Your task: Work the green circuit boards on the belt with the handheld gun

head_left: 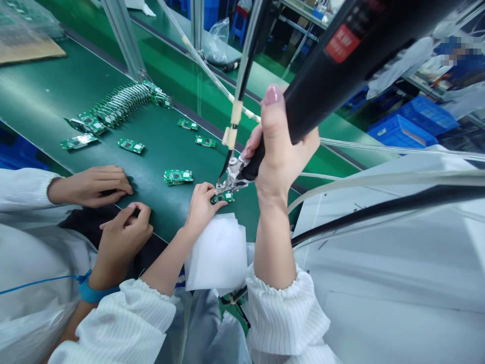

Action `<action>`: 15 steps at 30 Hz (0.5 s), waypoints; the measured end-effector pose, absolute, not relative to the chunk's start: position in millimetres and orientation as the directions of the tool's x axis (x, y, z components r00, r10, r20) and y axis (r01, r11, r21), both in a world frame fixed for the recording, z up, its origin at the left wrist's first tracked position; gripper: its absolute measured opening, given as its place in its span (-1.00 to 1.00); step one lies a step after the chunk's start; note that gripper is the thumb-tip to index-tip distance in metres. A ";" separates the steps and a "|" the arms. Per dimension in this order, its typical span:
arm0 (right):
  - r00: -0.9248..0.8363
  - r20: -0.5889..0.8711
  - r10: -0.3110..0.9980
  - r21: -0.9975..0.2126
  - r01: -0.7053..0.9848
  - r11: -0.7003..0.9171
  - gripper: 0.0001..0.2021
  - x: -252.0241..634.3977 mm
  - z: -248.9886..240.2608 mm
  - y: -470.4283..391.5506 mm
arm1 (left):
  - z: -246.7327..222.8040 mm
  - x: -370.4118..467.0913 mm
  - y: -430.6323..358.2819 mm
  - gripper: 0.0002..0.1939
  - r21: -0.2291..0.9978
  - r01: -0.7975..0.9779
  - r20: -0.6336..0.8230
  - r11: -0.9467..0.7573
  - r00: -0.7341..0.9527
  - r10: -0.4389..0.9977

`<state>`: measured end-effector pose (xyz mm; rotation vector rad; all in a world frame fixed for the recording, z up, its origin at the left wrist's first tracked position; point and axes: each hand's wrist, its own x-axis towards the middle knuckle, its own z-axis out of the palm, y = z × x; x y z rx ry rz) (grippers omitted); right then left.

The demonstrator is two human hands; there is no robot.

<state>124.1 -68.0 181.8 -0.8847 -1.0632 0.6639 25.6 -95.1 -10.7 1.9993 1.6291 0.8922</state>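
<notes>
My right hand point(278, 144) is wrapped round a black handheld tool point(326, 65), its thumb up along the side. The tool's metal nose point(234, 174) points down-left and meets a small green circuit board point(227, 197) on the green table. My left hand point(202, 205) pinches the left end of this board between thumb and fingers. A small stack of boards point(178, 176) lies to the left of it. White sheets point(217, 253) hang at the table edge, just below my left hand.
A co-worker's two hands point(93, 186) point(127, 232) rest at the left table edge. Beyond them stands a long row of boards point(123, 103), with loose boards point(131, 145) around it. Hoses point(212, 76) and metal posts point(123, 38) cross behind; a white surface point(379, 253) is at right.
</notes>
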 end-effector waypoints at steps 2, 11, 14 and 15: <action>0.310 0.437 0.845 -0.873 -0.080 0.481 -0.77 122.4 178.9 -67.2 | -11.5 25.3 -94.3 -0.73 0.683 0.695 0.220 -0.225 0.099 0.971; 0.274 0.439 0.856 -0.870 -0.109 0.482 -0.83 117.5 169.4 -60.7 | -10.9 27.4 -93.3 -0.72 0.723 0.660 0.206 -0.206 0.079 0.975; 0.289 0.440 0.850 -0.872 -0.087 0.481 -0.82 116.8 168.5 -59.8 | -10.7 27.7 -93.6 -0.70 0.728 0.653 0.207 -0.208 0.080 0.975; 0.294 0.439 0.849 -0.874 -0.078 0.479 -0.81 116.7 168.7 -59.9 | -10.8 27.6 -93.7 -0.70 0.729 0.652 0.208 -0.209 0.079 0.975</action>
